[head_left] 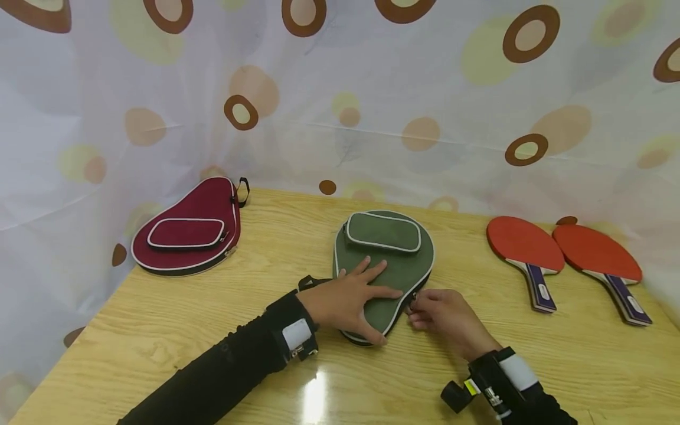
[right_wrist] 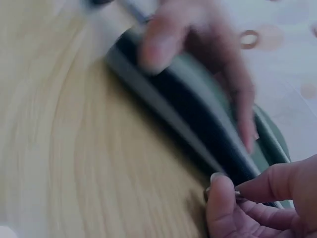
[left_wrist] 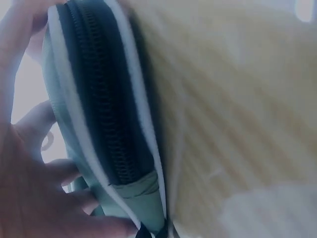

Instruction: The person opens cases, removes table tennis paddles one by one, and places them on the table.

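Note:
A green table tennis paddle case with white piping lies on the table, its narrow end toward me. Spread fingers of my left hand rest on its front, below the small zipped pocket. At the case's right edge my right hand pinches the metal zipper pull between thumb and forefinger. The dark zipper band along the other side looks closed in the left wrist view. What the case contains is hidden.
A maroon paddle case lies at the back left. Two red paddles, one nearer and one farther right, lie on the right of the wooden table. A patterned curtain hangs behind.

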`<action>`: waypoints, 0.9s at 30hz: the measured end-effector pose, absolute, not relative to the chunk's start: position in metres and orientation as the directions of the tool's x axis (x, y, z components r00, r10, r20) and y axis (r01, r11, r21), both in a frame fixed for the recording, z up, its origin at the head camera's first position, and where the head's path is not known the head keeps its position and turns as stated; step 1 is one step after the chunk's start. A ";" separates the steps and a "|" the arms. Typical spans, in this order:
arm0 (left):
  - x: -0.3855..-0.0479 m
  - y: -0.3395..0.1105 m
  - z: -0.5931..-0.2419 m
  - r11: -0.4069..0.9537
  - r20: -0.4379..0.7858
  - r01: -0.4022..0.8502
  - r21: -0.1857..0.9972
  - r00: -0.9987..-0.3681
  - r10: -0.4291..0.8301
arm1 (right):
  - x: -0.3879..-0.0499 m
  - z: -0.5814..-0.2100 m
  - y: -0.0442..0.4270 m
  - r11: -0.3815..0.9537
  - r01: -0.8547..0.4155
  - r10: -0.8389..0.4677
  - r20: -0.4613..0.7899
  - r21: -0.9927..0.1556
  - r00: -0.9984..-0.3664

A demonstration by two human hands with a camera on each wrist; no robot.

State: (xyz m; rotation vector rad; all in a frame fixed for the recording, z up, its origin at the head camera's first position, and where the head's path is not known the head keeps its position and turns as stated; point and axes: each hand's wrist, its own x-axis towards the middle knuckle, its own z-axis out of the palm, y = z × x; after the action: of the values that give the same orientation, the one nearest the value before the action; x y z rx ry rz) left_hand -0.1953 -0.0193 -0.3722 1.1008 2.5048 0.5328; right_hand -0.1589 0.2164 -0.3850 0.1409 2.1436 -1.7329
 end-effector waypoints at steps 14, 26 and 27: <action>-0.214 -0.037 -0.365 0.578 -0.193 0.633 0.515 -0.571 0.798 | -0.166 -0.384 0.202 0.819 -0.168 -0.221 -0.031 -0.549 -0.975; -0.215 -0.036 -0.365 0.573 -0.225 0.634 0.519 -0.546 0.807 | -0.160 -0.383 0.200 0.819 -0.292 -0.362 -0.049 -0.495 -0.931; -0.215 -0.036 -0.365 0.577 -0.225 0.633 0.517 -0.549 0.805 | -0.159 -0.383 0.199 0.814 -0.301 -0.373 -0.049 -0.497 -0.927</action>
State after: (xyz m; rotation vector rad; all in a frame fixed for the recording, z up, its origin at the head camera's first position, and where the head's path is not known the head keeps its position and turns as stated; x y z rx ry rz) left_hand -0.2146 -0.0358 -0.3651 1.1544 2.3705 0.5281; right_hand -0.1594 0.1992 -0.3830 -0.5330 2.8531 -0.7460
